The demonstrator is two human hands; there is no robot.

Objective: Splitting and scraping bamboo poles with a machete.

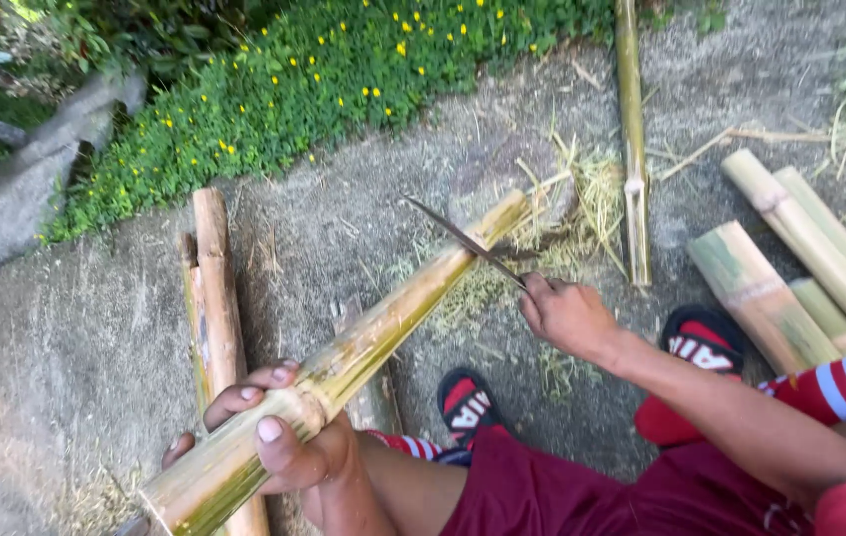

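Observation:
A long yellow-green bamboo pole point(383, 323) runs diagonally from the lower left to the upper middle. My left hand point(279, 432) grips it near its lower end, fingers wrapped around it. My right hand point(567, 316) holds the handle of a thin dark knife point(463, 241). The blade lies across the bamboo's upper part near its far end. Shavings point(582, 208) lie on the ground beyond the pole's tip.
Two brown wooden logs point(214, 288) lie left of the pole. Split bamboo pieces point(790, 278) are stacked at right, and a thin bamboo stem point(632, 139) stands behind. My feet wear red-black sandals point(468, 402). Green plants with yellow flowers point(324, 69) border the concrete ground.

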